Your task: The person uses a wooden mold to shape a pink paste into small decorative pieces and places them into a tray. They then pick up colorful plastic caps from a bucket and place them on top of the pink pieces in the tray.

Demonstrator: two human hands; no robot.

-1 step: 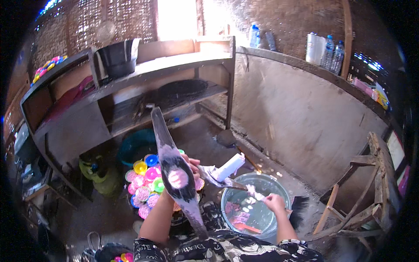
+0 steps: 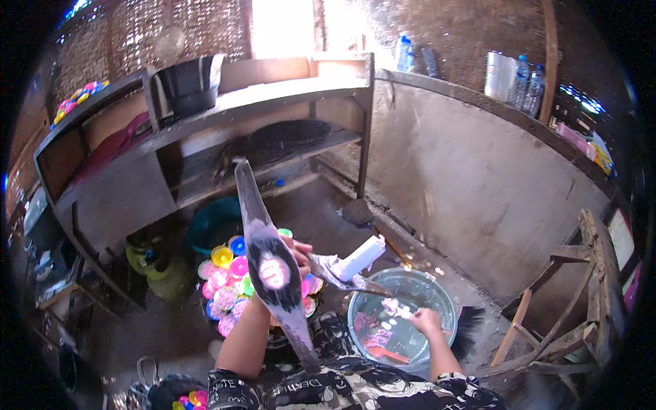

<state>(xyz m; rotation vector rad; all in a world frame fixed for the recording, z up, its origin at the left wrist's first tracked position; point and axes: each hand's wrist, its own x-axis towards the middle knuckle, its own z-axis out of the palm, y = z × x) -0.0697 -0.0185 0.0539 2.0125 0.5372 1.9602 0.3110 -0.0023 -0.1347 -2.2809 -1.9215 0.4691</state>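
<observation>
A long wooden board [image 2: 253,212] stands upright before me, with a round pale pink patch [image 2: 275,273] in its dark middle. Behind it my left hand [image 2: 302,253] is closed, its fingers showing at the board's right edge; what it grips is hidden. From there a wooden arm [image 2: 328,272] reaches right, bearing a white cylinder [image 2: 359,258] with ragged ends. Over a round basin [image 2: 353,328] of liquid, my right hand [image 2: 427,321] pinches a small pale pink-and-white thing [image 2: 392,307]. Pink clumps [image 2: 374,337] and an orange utensil [image 2: 389,354] lie in the basin.
Colourful cups [image 2: 222,256], several with pink frilly contents, crowd the floor behind the board. A wooden frame [image 2: 591,294] stands at right. Further back are a shelf bench [image 2: 294,99] with a black bucket [image 2: 188,89], and a green gas cylinder [image 2: 164,273].
The view has shifted slightly. My right hand, with the pale thing, has moved a little down and toward the basin. My left hand stays behind the board.
</observation>
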